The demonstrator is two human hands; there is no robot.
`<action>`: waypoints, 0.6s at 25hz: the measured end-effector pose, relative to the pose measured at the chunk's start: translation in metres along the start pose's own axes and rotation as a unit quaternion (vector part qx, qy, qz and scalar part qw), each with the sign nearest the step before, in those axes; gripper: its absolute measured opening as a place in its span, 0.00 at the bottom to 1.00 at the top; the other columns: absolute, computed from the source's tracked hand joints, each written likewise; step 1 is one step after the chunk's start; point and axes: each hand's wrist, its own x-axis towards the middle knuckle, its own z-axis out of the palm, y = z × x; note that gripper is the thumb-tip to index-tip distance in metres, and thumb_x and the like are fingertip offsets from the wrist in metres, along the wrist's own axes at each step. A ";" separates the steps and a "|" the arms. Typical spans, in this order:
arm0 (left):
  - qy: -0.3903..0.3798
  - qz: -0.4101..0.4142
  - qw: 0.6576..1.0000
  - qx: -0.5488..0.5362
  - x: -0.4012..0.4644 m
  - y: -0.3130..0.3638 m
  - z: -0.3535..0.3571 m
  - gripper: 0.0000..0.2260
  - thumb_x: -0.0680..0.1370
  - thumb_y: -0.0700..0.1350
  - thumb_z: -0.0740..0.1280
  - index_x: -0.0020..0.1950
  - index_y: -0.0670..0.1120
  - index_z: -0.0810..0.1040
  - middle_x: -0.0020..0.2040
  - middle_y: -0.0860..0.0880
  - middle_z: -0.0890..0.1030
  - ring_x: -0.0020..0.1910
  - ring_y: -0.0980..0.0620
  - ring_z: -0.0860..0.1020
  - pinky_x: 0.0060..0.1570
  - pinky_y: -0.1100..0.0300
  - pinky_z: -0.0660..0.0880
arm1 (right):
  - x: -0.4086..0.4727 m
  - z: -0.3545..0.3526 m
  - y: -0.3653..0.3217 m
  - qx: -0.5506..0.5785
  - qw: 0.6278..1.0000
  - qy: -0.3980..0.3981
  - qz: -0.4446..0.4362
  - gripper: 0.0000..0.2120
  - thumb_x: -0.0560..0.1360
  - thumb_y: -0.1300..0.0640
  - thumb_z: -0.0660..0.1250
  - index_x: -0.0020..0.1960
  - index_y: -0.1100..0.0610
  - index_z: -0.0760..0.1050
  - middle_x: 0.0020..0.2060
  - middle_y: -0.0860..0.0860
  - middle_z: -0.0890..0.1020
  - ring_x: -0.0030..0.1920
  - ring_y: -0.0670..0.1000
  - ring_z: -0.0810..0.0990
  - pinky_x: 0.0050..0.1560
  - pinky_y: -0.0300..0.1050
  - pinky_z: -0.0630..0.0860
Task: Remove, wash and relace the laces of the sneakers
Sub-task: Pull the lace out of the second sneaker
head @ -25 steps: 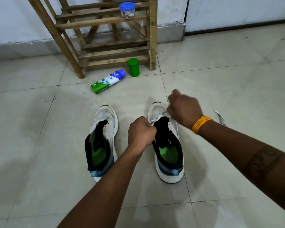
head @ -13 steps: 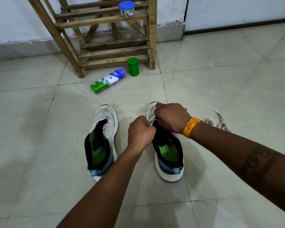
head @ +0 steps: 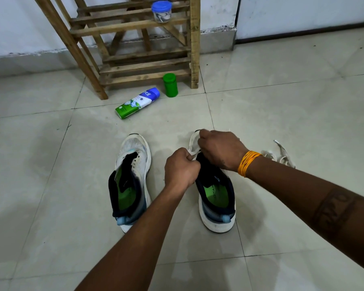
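R hand (head: 220,150) moved back fwd over right sneaker (head: 216,198) toe, fingers pinching lace; L hand (head: 181,166) unchanged, gripping lace

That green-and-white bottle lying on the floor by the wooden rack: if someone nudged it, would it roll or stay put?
The bottle lies on its side on smooth floor tiles, so it would probably roll if pushed across its length. Its body looks round, which favours rolling; a push along its length would more likely slide it. It seems plastic, so likely light and not fragile.
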 end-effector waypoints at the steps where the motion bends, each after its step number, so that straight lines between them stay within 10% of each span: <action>1: 0.003 -0.004 1.000 -0.006 0.000 -0.001 -0.001 0.06 0.64 0.45 0.60 0.39 0.48 0.73 0.37 0.48 0.81 0.36 0.42 0.83 0.38 0.48 0.82 | 0.004 -0.001 0.012 0.001 0.998 0.019 0.066 0.07 0.77 0.58 0.63 0.50 0.60 0.76 0.53 0.57 0.75 0.45 0.63 0.80 0.32 0.52 0.66; 4: 0.010 -0.017 0.999 -0.033 -0.002 -0.004 -0.002 0.06 0.64 0.44 0.62 0.40 0.48 0.73 0.38 0.49 0.81 0.38 0.41 0.83 0.39 0.44 0.83 | 0.005 -0.011 0.056 0.037 0.977 0.065 0.197 0.09 0.76 0.54 0.65 0.48 0.60 0.79 0.51 0.57 0.77 0.44 0.64 0.81 0.36 0.52 0.73; 12: 0.007 -0.009 1.000 -0.025 -0.002 -0.005 -0.001 0.04 0.65 0.43 0.63 0.39 0.47 0.73 0.37 0.47 0.81 0.37 0.40 0.82 0.39 0.42 0.82 | 0.001 0.005 0.000 0.028 0.998 -0.010 -0.056 0.08 0.78 0.54 0.64 0.47 0.58 0.77 0.48 0.56 0.76 0.43 0.62 0.79 0.33 0.56 0.75; 15: 0.009 -0.013 0.999 -0.029 -0.001 -0.006 0.000 0.06 0.64 0.43 0.62 0.40 0.47 0.73 0.38 0.47 0.81 0.38 0.39 0.83 0.39 0.43 0.82 | 0.007 0.002 0.029 0.045 0.990 0.049 0.123 0.08 0.76 0.55 0.65 0.46 0.59 0.76 0.49 0.58 0.77 0.45 0.65 0.80 0.34 0.51 0.68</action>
